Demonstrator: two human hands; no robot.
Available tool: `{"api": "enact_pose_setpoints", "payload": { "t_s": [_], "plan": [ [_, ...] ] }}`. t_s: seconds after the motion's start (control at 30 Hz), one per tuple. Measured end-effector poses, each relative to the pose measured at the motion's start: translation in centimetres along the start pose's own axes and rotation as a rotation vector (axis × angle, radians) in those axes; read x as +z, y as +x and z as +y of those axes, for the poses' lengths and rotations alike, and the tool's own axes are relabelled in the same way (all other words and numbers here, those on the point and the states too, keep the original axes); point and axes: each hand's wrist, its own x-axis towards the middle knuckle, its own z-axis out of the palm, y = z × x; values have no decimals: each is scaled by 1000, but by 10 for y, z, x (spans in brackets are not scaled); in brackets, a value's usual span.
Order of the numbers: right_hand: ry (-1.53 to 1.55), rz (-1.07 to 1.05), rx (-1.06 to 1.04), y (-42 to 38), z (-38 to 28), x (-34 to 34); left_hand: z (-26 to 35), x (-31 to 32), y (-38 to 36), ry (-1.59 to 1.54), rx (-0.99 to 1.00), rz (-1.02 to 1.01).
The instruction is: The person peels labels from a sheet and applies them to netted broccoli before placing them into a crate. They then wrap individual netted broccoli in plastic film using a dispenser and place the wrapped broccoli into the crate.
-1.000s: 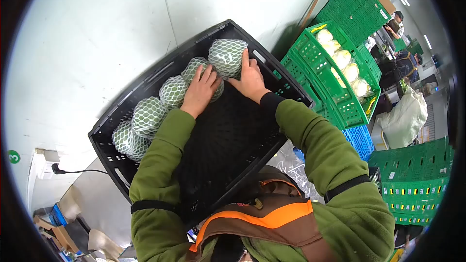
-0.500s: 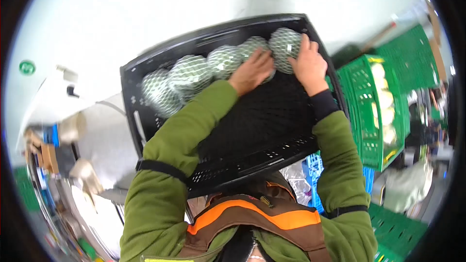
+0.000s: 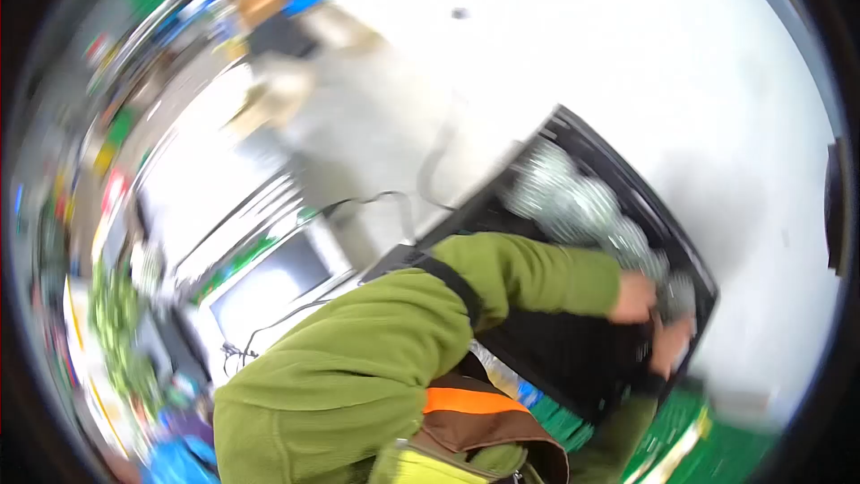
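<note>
A black crate (image 3: 555, 350) sits tilted across the view in front of me. Along its far wall lies a row of several round, pale green pieces in white netting (image 3: 587, 206), smeared by motion; their kind does not show. My left hand (image 3: 634, 298) reaches over the crate beside the row's right end, its fingers blurred and partly hidden. Close by, my right hand (image 3: 670, 342) has thumb and fingers around the lower side of the end netted round piece (image 3: 676, 294). The two hands are almost touching.
Green crates (image 3: 685, 435) stand beyond the black crate's lower right corner. On the left are a screen (image 3: 273, 291) in a pale frame and a dark cable (image 3: 381, 194) running to the black crate. Boxes and shelves blur at upper left.
My view has swung left, so the crate now appears lower right and more steeply tilted. My hands have come closer together at the row's right end.
</note>
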Motion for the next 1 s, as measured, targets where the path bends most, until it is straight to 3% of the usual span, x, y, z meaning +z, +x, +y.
{"api": "enact_pose_setpoints", "payload": {
  "t_s": [0.03, 0.07, 0.13, 0.17, 0.23, 0.27, 0.3, 0.33, 0.37, 0.47, 0.53, 0.57, 0.7, 0.77, 0.8, 0.87, 0.93, 1.0],
  "plan": [
    [114, -76, 31, -6, -17, -35, 9, -23, -10, 117, 61, -81],
    [136, -77, -113, 1, -4, -35, 26, -65, -27, 144, -16, -108],
    [-21, -173, -87, 19, -16, -47, 53, -132, -71, 88, -131, -70],
    [-58, -219, -85, 18, -38, -77, 70, -169, -101, 105, -170, 46],
    [469, -70, -266, 27, -80, -105, 91, -212, -165, 148, -239, 355],
    [498, -13, -322, 32, -111, -128, 104, -231, -199, 195, -299, 369],
    [529, 39, -367, 34, -150, -147, 117, -243, -230, 186, -378, 511],
    [622, 243, -480, 28, -191, -162, 132, -250, -258, 175, -439, 656],
    [764, 221, -578, 18, -233, -177, 145, -252, -284, 226, -440, 845],
    [1140, 37, -828, -44, -365, -226, 197, -271, -360, 309, -618, 972],
    [1038, -76, -1007, -94, -438, -250, 227, -277, -411, 363, -810, 1085],
    [1020, -88, -1115, -119, -471, -259, 244, -285, -437, 382, -812, 1101],
    [974, -175, -1437, -208, -590, -285, 302, -312, -566, 544, -1141, 1520],
    [919, -213, -1535, -251, -646, -291, 322, -310, -657, 333, -1233, 2029],
    [907, -204, -1620, -274, -677, -295, 338, -307, -714, 439, -1331, 2117],
    [887, -202, -1713, -324, -732, -312, 370, -295, -825, 814, -1677, 2116],
    [881, -260, -1846, -381, -775, -330, 409, -286, -936, 1309, -2010, 1723],
    [854, -335, -1929, -420, -808, -339, 446, -301, -1008, 1413, -2292, 1391]
  ]
}}
